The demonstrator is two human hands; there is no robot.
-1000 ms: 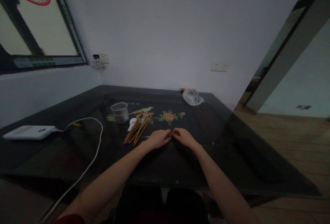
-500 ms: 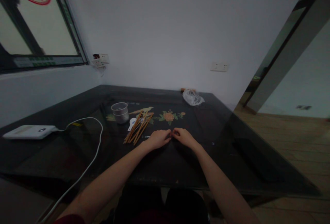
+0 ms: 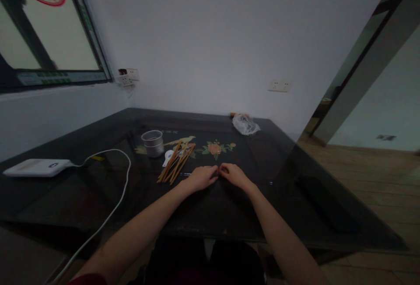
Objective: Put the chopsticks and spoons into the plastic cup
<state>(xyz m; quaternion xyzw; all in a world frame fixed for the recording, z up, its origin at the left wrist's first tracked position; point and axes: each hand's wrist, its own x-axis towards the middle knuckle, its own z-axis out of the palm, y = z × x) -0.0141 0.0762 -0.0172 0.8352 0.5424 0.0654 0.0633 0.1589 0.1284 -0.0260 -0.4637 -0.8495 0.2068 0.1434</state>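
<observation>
My left hand (image 3: pixel 204 177) rests on the dark table, its fingers curled in and nothing visible in it. Close beside it, my right hand (image 3: pixel 233 174) also lies with its fingers curled, the fingertips of both hands nearly meeting. Nearest to my left hand is a loose bundle of chopsticks (image 3: pixel 177 165), lying at a slant on the tabletop. A white spoon (image 3: pixel 168 157) with a blue mark is partly under the chopsticks. Behind them stands a metal cup (image 3: pixel 153 144), upright.
A white power bank (image 3: pixel 37 168) with a white cable (image 3: pixel 126 175) lies at the left. Toward the back sits a crumpled clear plastic bag (image 3: pixel 244 124). A dark flat object (image 3: pixel 328 202) is on the right of the table (image 3: pixel 262 145). A wall stands behind.
</observation>
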